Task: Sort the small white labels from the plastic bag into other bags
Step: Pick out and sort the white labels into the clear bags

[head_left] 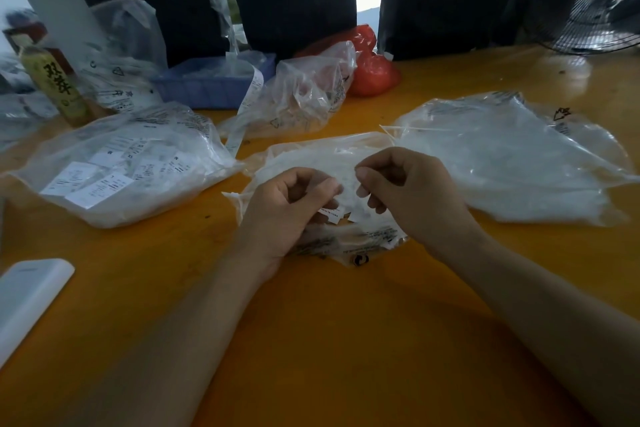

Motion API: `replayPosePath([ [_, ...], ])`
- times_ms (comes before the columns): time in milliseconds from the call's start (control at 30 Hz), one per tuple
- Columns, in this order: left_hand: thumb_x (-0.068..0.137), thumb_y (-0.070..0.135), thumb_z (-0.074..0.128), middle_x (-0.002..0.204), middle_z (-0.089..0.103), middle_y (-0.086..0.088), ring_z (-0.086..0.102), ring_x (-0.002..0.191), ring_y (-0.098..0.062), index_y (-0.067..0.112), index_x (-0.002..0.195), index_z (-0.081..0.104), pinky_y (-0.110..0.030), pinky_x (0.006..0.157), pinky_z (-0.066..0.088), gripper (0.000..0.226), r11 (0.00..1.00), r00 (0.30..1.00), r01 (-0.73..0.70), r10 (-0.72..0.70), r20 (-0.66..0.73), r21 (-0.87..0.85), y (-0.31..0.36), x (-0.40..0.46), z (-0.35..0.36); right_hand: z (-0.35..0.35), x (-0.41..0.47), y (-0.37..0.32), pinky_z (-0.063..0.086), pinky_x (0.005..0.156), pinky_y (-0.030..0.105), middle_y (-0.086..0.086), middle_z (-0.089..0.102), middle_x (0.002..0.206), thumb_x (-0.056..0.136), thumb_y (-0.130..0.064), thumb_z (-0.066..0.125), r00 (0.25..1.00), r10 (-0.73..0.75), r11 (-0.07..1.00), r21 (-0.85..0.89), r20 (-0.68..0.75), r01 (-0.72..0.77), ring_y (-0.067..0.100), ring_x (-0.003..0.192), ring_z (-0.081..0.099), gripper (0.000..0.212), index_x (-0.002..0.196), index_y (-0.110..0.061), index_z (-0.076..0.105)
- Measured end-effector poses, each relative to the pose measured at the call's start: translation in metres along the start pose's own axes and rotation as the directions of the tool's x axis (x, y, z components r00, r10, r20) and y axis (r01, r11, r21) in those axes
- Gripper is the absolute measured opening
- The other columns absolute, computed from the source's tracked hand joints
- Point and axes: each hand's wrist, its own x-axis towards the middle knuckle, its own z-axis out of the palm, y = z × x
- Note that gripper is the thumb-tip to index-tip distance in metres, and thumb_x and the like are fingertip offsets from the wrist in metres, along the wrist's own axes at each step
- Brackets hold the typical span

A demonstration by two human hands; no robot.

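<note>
My left hand (284, 208) and right hand (408, 194) are hovering over the crumpled clear plastic bag (311, 159), each pinching small white paper labels (334, 215). The labels are looking light, thin and slippery; I am judging the edges the best place for holding.

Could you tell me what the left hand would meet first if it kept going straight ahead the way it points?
Probably the right hand, close opposite the left hand above the middle bag; depth is unclear.

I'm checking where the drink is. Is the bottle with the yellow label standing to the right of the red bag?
No. The bottle stands at the table's far left, well left of the red bag.
</note>
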Motion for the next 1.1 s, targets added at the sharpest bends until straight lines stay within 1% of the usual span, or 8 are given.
replayPosePath([
  [267, 0.094, 0.011, 0.075, 0.103, 0.081, -0.010, 0.079, 0.096, -0.024, 0.019, 0.094, 0.072, -0.026, 0.074, 0.061, 0.009, 0.988, 0.998, -0.005, -0.004, -0.058, -0.153, 0.001, 0.003, -0.003, 0.001, 0.001, -0.003, 0.057, 0.065, 0.018, -0.015, 0.076, 0.084, 0.094, -0.044, 0.069, 1.000, 0.020, 0.999, 0.038, 0.008, -0.021, 0.004, 0.072, 0.071, 0.022, 0.110, -0.029, 0.068],
  [367, 0.094, 0.010, 0.075, 0.100, 0.081, -0.009, 0.079, 0.093, -0.024, 0.028, 0.086, 0.076, -0.026, 0.072, 0.060, 0.020, 0.981, 0.996, -0.022, 0.005, -0.086, -0.193, 0.004, 0.003, -0.004, 0.002, 0.003, 0.006, 0.052, 0.063, 0.012, -0.017, 0.074, 0.084, 0.097, -0.044, 0.066, 1.000, -0.015, 0.988, -0.156, -0.019, 0.011, -0.001, 0.075, 0.068, 0.019, 0.112, -0.033, 0.067],
  [467, 0.095, 0.011, 0.074, 0.091, 0.080, -0.004, 0.078, 0.088, -0.019, 0.031, 0.085, 0.080, -0.025, 0.069, 0.059, 0.023, 0.975, 0.993, -0.002, -0.023, -0.112, -0.221, 0.006, 0.003, -0.004, 0.002, 0.011, 0.008, 0.054, 0.081, 0.021, -0.017, 0.067, 0.102, 0.100, -0.035, 0.063, 0.988, -0.153, 0.826, -0.546, 0.019, 0.138, -0.001, 0.086, 0.060, 0.024, 0.123, -0.030, 0.066],
  [567, 0.096, 0.016, 0.074, 0.083, 0.077, -0.003, 0.075, 0.085, -0.015, 0.030, 0.084, 0.082, -0.024, 0.067, 0.059, 0.020, 0.972, 0.993, 0.031, -0.056, -0.101, -0.233, 0.007, 0.001, -0.003, 0.012, 0.017, 0.010, 0.046, 0.101, 0.038, -0.001, 0.055, 0.131, 0.095, -0.052, 0.063, 0.975, -0.081, 0.624, -0.752, 0.209, 0.213, 0.019, 0.119, 0.051, 0.049, 0.137, -0.028, 0.058],
  [800, 0.094, 0.016, 0.075, 0.106, 0.081, -0.003, 0.078, 0.097, -0.018, 0.031, 0.079, 0.079, -0.020, 0.054, 0.055, 0.021, 0.966, 0.991, 0.063, -0.090, -0.100, -0.249, 0.006, 0.002, -0.004, 0.020, 0.014, 0.006, 0.052, 0.085, 0.038, 0.004, 0.061, 0.106, 0.101, -0.024, 0.056, 0.952, -0.146, 0.430, -0.849, 0.271, 0.308, 0.022, 0.096, 0.055, 0.019, 0.109, -0.020, 0.073],
  [933, 0.096, 0.003, 0.070, 0.111, 0.080, -0.012, 0.079, 0.101, -0.026, 0.013, 0.088, 0.072, -0.021, 0.065, 0.061, 0.013, 0.934, 0.992, 0.082, -0.111, -0.065, -0.347, 0.003, 0.005, -0.003, 0.021, 0.013, 0.001, 0.057, 0.072, 0.038, -0.001, 0.070, 0.088, 0.103, -0.028, 0.052, 0.980, -0.158, 0.644, -0.739, 0.124, 0.197, 0.016, 0.073, 0.063, 0.018, 0.108, -0.019, 0.068],
  [1033, 0.092, -0.004, 0.069, 0.107, 0.079, -0.020, 0.080, 0.097, -0.032, 0.007, 0.088, 0.068, -0.021, 0.071, 0.062, 0.013, 0.877, 0.984, 0.128, -0.171, -0.052, -0.464, 0.001, 0.006, -0.007, 0.012, 0.011, -0.003, 0.048, 0.040, 0.021, -0.010, 0.071, 0.066, 0.102, -0.030, 0.060, 0.995, -0.055, 0.921, -0.388, -0.087, 0.017, 0.008, 0.044, 0.060, 0.007, 0.100, -0.029, 0.066],
  [1100, 0.086, 0.001, 0.073, 0.105, 0.079, -0.021, 0.080, 0.095, -0.032, 0.007, 0.089, 0.070, -0.022, 0.072, 0.063, 0.008, 0.861, 0.980, 0.146, -0.193, -0.047, -0.486, 0.000, 0.006, -0.008, 0.000, 0.010, -0.007, 0.039, 0.036, 0.012, -0.022, 0.074, 0.074, 0.101, -0.035, 0.061, 0.990, -0.012, 0.973, -0.228, -0.142, -0.021, 0.005, 0.044, 0.062, 0.010, 0.092, -0.034, 0.066],
])
